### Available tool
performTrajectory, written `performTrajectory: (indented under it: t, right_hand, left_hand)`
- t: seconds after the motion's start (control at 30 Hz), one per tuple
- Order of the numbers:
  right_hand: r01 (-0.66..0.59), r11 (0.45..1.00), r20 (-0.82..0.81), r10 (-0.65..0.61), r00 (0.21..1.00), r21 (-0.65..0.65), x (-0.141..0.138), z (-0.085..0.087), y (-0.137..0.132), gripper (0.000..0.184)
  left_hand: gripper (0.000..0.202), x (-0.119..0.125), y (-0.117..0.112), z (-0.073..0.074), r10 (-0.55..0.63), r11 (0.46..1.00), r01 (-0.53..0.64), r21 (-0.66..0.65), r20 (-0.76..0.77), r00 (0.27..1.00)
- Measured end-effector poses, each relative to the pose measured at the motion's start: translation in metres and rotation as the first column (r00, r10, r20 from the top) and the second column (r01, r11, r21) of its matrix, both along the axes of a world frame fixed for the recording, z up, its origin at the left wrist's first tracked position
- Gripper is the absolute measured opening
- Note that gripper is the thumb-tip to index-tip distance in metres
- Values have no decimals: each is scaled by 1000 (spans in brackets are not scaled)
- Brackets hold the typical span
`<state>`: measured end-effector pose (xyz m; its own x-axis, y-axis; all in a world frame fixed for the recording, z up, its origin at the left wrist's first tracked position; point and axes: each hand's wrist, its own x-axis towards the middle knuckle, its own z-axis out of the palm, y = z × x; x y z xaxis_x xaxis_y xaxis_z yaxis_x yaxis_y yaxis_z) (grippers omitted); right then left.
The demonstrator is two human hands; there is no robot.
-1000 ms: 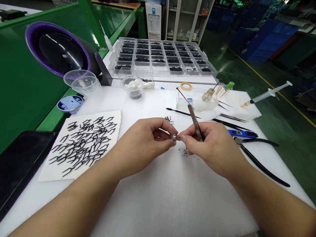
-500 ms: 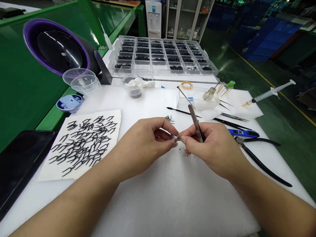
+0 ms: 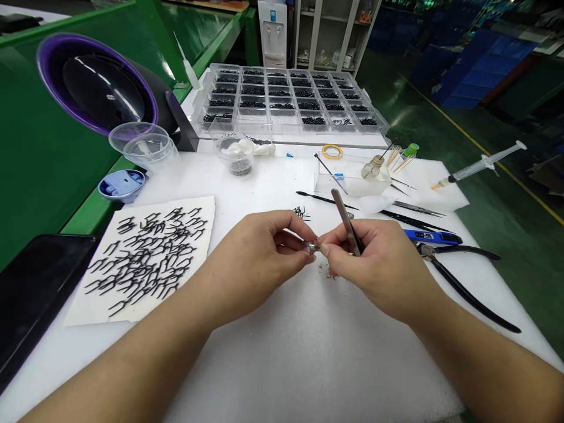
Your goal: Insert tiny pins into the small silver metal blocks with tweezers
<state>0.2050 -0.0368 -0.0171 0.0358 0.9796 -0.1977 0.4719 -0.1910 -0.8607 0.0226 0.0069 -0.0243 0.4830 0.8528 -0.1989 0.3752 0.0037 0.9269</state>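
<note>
Between the thumb and fingers of my left hand [image 3: 259, 258] is a small shiny metal piece [image 3: 311, 247], pinched near the middle of the table. My right hand [image 3: 374, 255] meets it from the other side, thumb and forefinger closed at the piece's tip; what lies between those fingertips is too small to make out. A pair of tweezers [image 3: 344, 217] is tucked in my right hand, its back end pointing up and away. Tiny reddish scraps [image 3: 328, 271] lie beneath my right fingers. A small pile of dark bits [image 3: 301, 212] sits just beyond my hands.
White paper [image 3: 205, 235] with many black forked pieces lies left. Behind stands a compartment box [image 3: 286, 120] of black parts, beside a purple-rimmed fan [image 3: 101, 88]. At right are cutting pliers [image 3: 471, 294], a blue pen-like tool [image 3: 434, 237], a syringe [image 3: 480, 165] and a glass bottle [image 3: 372, 168].
The tweezers in my right hand have tilted slightly to the left. Both hands stay together at the metal piece, and the whole view has shifted a little.
</note>
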Motion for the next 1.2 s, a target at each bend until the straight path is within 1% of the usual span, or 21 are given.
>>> performTrajectory:
  t: [0.27, 0.53, 0.63, 0.8, 0.93, 1.0, 1.1, 1.2]
  right_hand:
    - [9, 1000, -3, -9, 1000, -10, 0, 0, 0, 8]
    - [11, 1000, -9, -11, 1000, 4, 0, -6, 2, 7]
    - [1, 1000, 2, -1, 1000, 26, 1, -6, 2, 6]
    - [-49, 992, 41, 44, 998, 118, 2, -6, 0, 6]
    - [-114, 964, 110, 90, 990, 239, 1, -5, -2, 9]
    - [-132, 950, 133, 98, 986, 282, 1, -5, -2, 9]
    - [-152, 945, 137, 117, 984, 289, 0, -4, -1, 9]
    - [-172, 947, 129, 142, 981, 270, 0, -4, -1, 10]
  left_hand:
    - [7, 4, -4, 1, 37, 992, -32, 119, -45, 998]
    - [6, 6, -6, 3, 75, 965, -39, 258, -130, 989]
    - [7, 6, -6, 4, 86, 961, -43, 275, -146, 986]
    - [7, 3, -6, 4, 78, 970, -47, 239, -120, 990]
    - [7, 0, -5, 2, 66, 975, -47, 216, -84, 994]
    - [6, -1, -5, 3, 67, 973, -48, 226, -74, 995]
    - [6, -1, -6, 5, 66, 952, -38, 304, -80, 995]
    - [9, -2, -8, 8, 68, 908, -9, 418, -126, 990]
